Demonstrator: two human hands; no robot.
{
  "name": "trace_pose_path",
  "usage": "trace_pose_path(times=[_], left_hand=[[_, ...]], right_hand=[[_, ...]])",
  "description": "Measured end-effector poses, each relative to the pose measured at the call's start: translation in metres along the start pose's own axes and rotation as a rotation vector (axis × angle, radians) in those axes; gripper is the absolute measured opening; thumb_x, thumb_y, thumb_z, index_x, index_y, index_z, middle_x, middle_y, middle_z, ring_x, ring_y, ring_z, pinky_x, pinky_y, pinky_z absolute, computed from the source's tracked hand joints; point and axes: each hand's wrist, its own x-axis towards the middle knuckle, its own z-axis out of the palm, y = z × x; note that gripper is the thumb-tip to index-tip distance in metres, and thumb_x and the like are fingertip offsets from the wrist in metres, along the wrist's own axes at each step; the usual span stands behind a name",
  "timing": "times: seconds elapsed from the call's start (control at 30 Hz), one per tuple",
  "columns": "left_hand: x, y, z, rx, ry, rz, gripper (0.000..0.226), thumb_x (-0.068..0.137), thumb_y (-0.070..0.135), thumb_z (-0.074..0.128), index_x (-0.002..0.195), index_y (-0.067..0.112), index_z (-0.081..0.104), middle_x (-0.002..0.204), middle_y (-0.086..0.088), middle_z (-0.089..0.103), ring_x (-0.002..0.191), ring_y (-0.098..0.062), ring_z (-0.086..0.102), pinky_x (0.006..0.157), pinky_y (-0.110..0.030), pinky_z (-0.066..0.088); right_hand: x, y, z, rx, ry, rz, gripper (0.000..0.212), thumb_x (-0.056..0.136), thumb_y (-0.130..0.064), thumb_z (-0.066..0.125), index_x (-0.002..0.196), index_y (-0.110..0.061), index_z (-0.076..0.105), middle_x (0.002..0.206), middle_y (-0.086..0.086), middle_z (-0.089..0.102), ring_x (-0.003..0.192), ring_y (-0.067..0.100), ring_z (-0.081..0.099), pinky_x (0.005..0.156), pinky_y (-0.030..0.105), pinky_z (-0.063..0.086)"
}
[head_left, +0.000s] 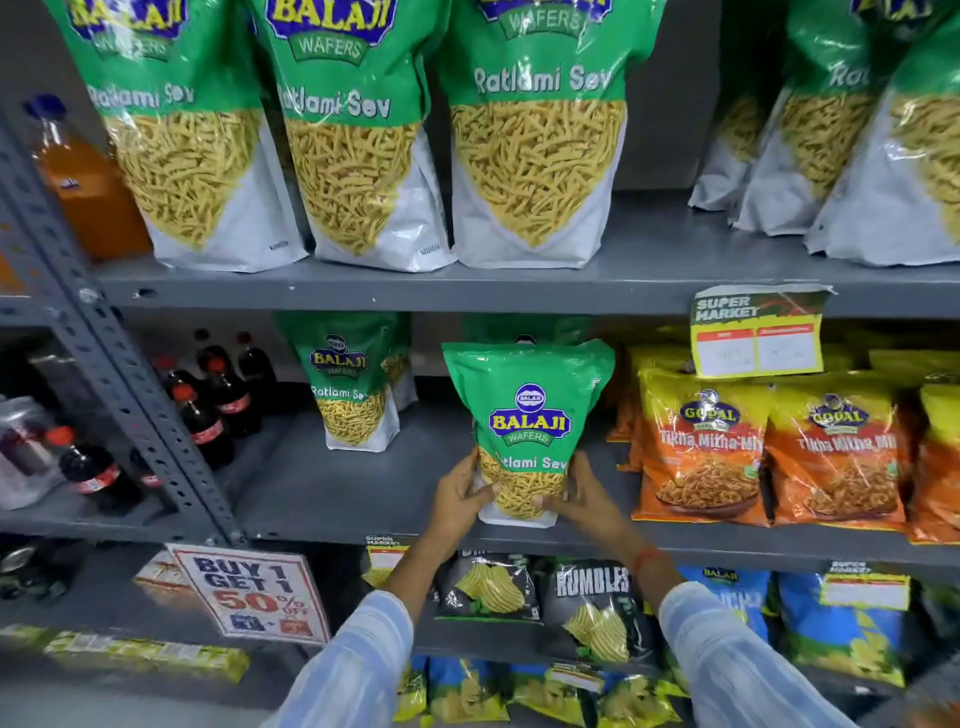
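Grey slotted-steel shelving rack (332, 499) fills the frame. On the top tier at 12 o'clock, a row of big green-and-white plastic Ratlami Sev bags (535, 156) stands upright. On the middle tier at 3 o'clock, orange-and-yellow foil Gopal snack packets (701, 452) lean back side by side. At frame centre is the green-and-white plastic Balaji Ratlami Sev pouch (527, 415), upright, label facing the camera, base at the middle tier's front lip; cannot tell if it rests on it. A smaller matching green pouch (353, 384) stands deeper in at its 10 o'clock, well apart. Dark cola bottles with red caps (208, 410) are at 9 o'clock, past the rack's upright. White "Buy 1 Get 1" card sign (249, 592) hangs at 7 o'clock. Left hand (460, 493) grips the pouch's lower left edge, thumb on the front, fingers wrapped behind. Right hand (582, 496) grips the lower right edge likewise, thumb in front, fingers curled behind and mostly hidden.
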Motion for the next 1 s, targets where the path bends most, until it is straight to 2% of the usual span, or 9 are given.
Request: trace_pose_path(times=[0.13,0.3,0.43,0.5,0.57,0.67,0.73,0.83,1.0], left_hand=[[0.006,-0.012,0.000,-0.005,0.032,-0.035,0.067,0.080,-0.011,0.064,0.140,0.002,0.036,0.139,-0.004,0.047,0.111,0.008,0.058,0.110,-0.041,0.038],[0.004,-0.016,0.004,-0.001,0.052,-0.034,0.068,0.080,-0.008,0.066,0.141,0.003,0.036,0.139,-0.002,0.048,0.130,-0.023,0.049,0.111,-0.049,0.037],[-0.007,0.010,0.008,0.028,0.050,-0.028,0.073,0.082,-0.004,0.066,0.142,0.017,0.030,0.138,0.018,0.038,0.133,-0.016,0.039,0.097,-0.010,0.041],[-0.019,0.033,0.011,0.107,0.115,-0.007,0.080,0.084,0.013,0.068,0.148,0.017,0.021,0.143,0.014,0.030,0.132,-0.005,0.027,0.098,-0.009,0.032],[-0.032,0.058,0.012,0.228,0.234,0.115,0.078,0.088,0.027,0.064,0.150,0.018,0.018,0.152,0.010,0.025,0.135,0.000,0.021,0.110,-0.023,0.027],[-0.049,0.105,0.015,0.322,0.438,0.438,0.056,0.095,0.027,0.053,0.146,0.016,0.033,0.154,0.004,0.032,0.140,0.003,0.026,0.115,-0.021,0.025],[-0.057,0.143,0.014,0.348,0.560,0.625,0.048,0.097,0.023,0.049,0.142,0.010,0.040,0.151,-0.002,0.039,0.141,-0.008,0.033,0.116,-0.027,0.028],[-0.061,0.194,0.008,0.357,0.692,0.841,0.044,0.097,0.019,0.047,0.140,0.010,0.041,0.149,-0.011,0.043,0.140,-0.022,0.038,0.112,-0.052,0.035],[-0.044,0.260,-0.018,0.393,0.816,0.948,0.049,0.096,0.021,0.050,0.142,0.008,0.038,0.150,-0.006,0.040,0.140,-0.022,0.037,0.115,-0.041,0.031]], right_hand=[[0.010,0.007,-0.001,0.042,-0.017,0.023,0.069,0.077,0.005,0.073,0.130,-0.016,0.033,0.129,-0.005,0.052,0.129,0.018,0.046,0.100,0.028,0.048],[0.013,0.011,0.000,0.049,-0.034,0.023,0.070,0.077,0.008,0.071,0.127,-0.022,0.033,0.129,-0.005,0.050,0.129,0.020,0.045,0.101,0.026,0.048],[-0.001,-0.012,0.006,0.016,0.015,0.043,0.079,0.077,-0.013,0.079,0.137,-0.016,0.028,0.137,0.000,0.046,0.129,0.017,0.043,0.096,0.021,0.046],[-0.013,-0.032,0.014,0.020,0.223,-0.042,0.085,0.080,-0.030,0.076,0.146,-0.015,0.024,0.143,-0.004,0.040,0.133,0.013,0.037,0.104,0.029,0.039],[-0.028,-0.054,0.023,-0.034,0.528,-0.225,0.072,0.085,-0.043,0.064,0.141,-0.010,0.035,0.140,0.003,0.042,0.132,0.017,0.038,0.108,0.037,0.037],[-0.045,-0.098,0.037,-0.070,0.764,-0.524,0.031,0.092,-0.031,0.049,0.118,-0.014,0.049,0.114,0.000,0.045,0.109,0.025,0.049,0.094,0.051,0.046],[-0.054,-0.136,0.045,-0.052,0.753,-0.667,0.020,0.093,-0.025,0.047,0.111,-0.017,0.049,0.107,-0.001,0.044,0.102,0.024,0.049,0.089,0.048,0.047],[-0.057,-0.196,0.052,-0.021,0.734,-0.811,0.022,0.093,-0.019,0.048,0.111,-0.006,0.052,0.106,0.002,0.046,0.099,0.024,0.049,0.089,0.040,0.045],[-0.052,-0.284,0.055,0.008,0.701,-0.983,0.027,0.093,-0.019,0.049,0.113,-0.001,0.052,0.111,0.002,0.048,0.104,0.026,0.051,0.092,0.038,0.044]])
